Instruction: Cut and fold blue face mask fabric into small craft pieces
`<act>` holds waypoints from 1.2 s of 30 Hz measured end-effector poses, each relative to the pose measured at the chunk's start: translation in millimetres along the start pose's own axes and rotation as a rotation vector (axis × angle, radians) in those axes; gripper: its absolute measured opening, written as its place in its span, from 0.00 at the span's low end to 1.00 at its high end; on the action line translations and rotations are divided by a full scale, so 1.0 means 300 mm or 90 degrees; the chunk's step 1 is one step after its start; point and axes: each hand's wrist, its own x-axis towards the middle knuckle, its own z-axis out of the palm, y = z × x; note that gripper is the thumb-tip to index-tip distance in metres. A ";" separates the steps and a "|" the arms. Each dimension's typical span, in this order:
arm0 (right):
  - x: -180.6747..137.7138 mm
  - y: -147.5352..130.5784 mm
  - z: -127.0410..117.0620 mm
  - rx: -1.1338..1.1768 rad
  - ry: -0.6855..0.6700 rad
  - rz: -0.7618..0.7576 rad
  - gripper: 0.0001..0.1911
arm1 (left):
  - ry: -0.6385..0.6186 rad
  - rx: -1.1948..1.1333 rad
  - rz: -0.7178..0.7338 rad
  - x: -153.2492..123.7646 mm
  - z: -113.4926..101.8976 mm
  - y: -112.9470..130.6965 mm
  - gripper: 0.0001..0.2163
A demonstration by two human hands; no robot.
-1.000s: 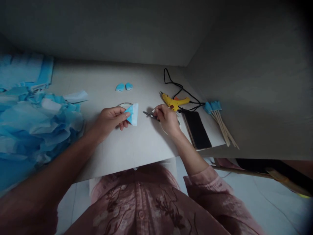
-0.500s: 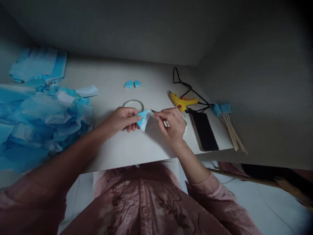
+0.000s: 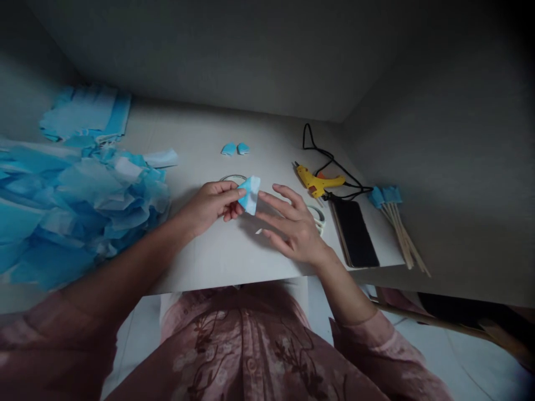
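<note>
My left hand (image 3: 211, 206) pinches a small folded piece of blue and white tissue paper (image 3: 251, 193) just above the white table (image 3: 217, 256). My right hand (image 3: 292, 225) hovers beside it, fingers spread and pointing left, holding nothing. Scissors with pale handles (image 3: 318, 217) lie on the table under and behind my right hand, mostly hidden. A clear ring of tape (image 3: 232, 179) lies behind my left hand.
A big heap of blue tissue paper (image 3: 71, 206) fills the left side. Two small blue paper pieces (image 3: 235, 148) lie farther back. A yellow glue gun (image 3: 317, 181) with black cord, a dark phone (image 3: 355, 231) and wooden sticks with blue paper tips (image 3: 397, 220) sit at the right.
My right hand put the scissors down on the table and opened, fingers now spread beside the paper. My left hand kept its hold on the folded paper.
</note>
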 end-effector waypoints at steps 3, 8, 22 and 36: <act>0.021 -0.005 0.017 0.005 -0.018 -0.037 0.20 | -0.013 -0.008 0.002 -0.003 0.005 0.001 0.14; 0.037 -0.010 0.037 0.034 0.000 0.002 0.21 | -0.015 0.025 0.026 -0.006 0.012 0.010 0.15; 0.052 -0.033 0.041 0.132 0.103 0.113 0.16 | -0.006 0.100 0.104 -0.005 0.016 0.005 0.13; 0.040 -0.027 0.034 0.451 0.050 0.232 0.18 | -0.044 0.122 0.091 -0.003 -0.002 -0.002 0.11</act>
